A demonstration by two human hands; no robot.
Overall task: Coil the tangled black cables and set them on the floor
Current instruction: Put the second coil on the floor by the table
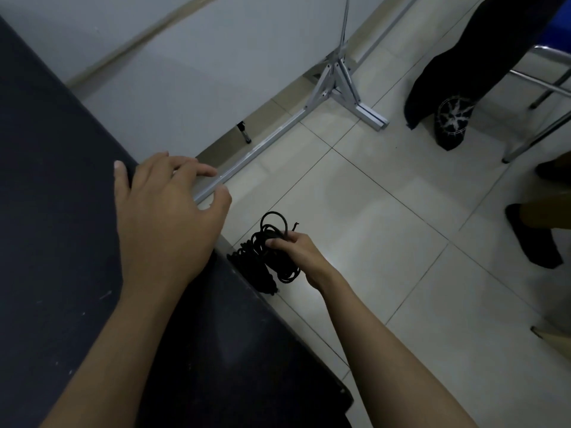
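1. Spreading wide beneath everything: pale tiled floor, lying right of and below the dark tabletop, with the tabletop edge running diagonally from upper left to lower right.
2. Standing beyond, against the grey panel: aluminium stand foot.
3. Hovering over the tabletop edge: left hand, fingers spread and relaxed, gripping nothing, well clear of the cables.
4. Reaching down past the edge: right hand, fingers curled round the bundle, much the nearer of the two.
5. Hanging just beside the tabletop edge, over the tiles: coiled black cables, loops bunched and dangling below the grip, long axis roughly vertical; contact with the tiles impossible to tell.
6. Needing, by the look of it, only lowering straight down and releasing.
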